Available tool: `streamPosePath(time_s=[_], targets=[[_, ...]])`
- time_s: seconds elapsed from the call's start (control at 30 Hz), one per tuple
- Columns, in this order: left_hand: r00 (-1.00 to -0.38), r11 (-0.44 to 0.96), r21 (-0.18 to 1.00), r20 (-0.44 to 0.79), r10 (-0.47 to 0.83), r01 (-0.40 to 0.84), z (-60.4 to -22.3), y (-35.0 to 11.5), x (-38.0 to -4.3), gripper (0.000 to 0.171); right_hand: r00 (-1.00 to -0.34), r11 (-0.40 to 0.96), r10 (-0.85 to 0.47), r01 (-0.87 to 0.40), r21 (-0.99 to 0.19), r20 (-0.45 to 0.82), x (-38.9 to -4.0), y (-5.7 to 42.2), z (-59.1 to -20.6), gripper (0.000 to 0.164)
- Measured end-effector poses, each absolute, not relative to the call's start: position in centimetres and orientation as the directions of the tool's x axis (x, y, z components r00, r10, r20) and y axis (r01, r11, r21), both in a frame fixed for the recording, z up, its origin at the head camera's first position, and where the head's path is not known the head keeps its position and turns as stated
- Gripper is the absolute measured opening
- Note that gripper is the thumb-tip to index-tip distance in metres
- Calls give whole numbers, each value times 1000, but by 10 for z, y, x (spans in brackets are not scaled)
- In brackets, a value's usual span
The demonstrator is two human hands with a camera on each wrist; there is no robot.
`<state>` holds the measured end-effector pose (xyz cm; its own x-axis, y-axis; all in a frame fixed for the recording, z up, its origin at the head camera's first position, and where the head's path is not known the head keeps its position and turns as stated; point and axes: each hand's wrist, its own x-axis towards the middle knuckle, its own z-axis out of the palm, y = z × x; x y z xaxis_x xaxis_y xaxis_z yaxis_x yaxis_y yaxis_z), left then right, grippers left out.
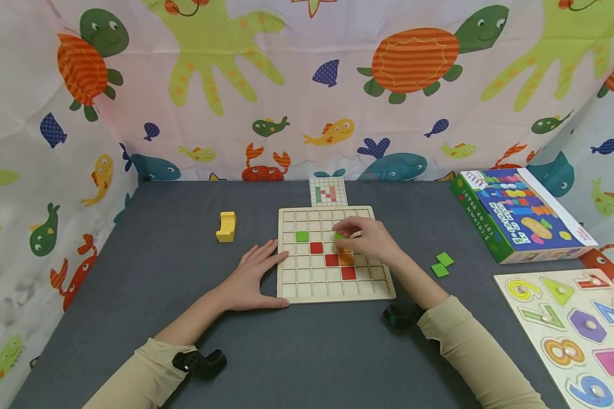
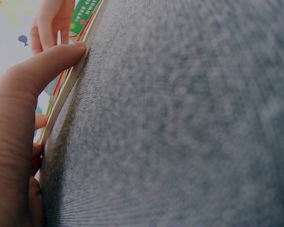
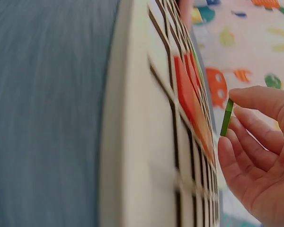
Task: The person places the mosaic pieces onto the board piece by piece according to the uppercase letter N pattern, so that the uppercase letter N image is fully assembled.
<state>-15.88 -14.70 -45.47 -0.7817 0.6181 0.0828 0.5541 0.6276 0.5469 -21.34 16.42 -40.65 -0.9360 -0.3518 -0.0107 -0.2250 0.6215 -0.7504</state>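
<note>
A wooden grid board (image 1: 294, 291) lies on the dark table. On it are a green tile (image 1: 302, 236), red tiles (image 1: 316, 247) in a diagonal line, and orange (image 1: 345, 260) beside them. My left hand (image 1: 253, 278) is spread at the board's lower left corner; fingertips touch the left edge, and the thumb (image 2: 57, 61) lies along the near edge. Over the right half of the grid, my right hand (image 1: 368, 238) pinches a green tile (image 3: 227, 117) between thumb and fingers. In the right wrist view the tile is edge-on, apart from the board.
A pattern card (image 1: 328, 192) touches the board's far edge. Loose green tiles (image 1: 439, 270) lie to the right, near a game box (image 1: 532, 216) and a number-and-shape puzzle (image 1: 583, 335). A yellow curved block (image 1: 226, 227) stands at left. A printed curtain (image 1: 297, 68) hangs behind.
</note>
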Motion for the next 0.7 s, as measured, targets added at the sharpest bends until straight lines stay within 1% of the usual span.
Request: streamPosePath(time_s=[0.1,0.33,0.53,0.7], targets=[[-782,629,548,78,618,551,-455,-148,-159,100,-921,604,-389,-259,-753,5,-213,143,-410,30],[-782,632,543,78,619,554,-456,-149,-159,100,-860,567,-498,-418,-709,109,-213,110,-418,27],[-780,628,540,88,619,559,-457,-149,-160,99,-815,553,-557,-508,-661,161,-214,98,-418,24],[-780,628,542,84,621,558,-457,-149,-160,99,-782,509,-598,-538,-672,173,-216,95,-419,23]])
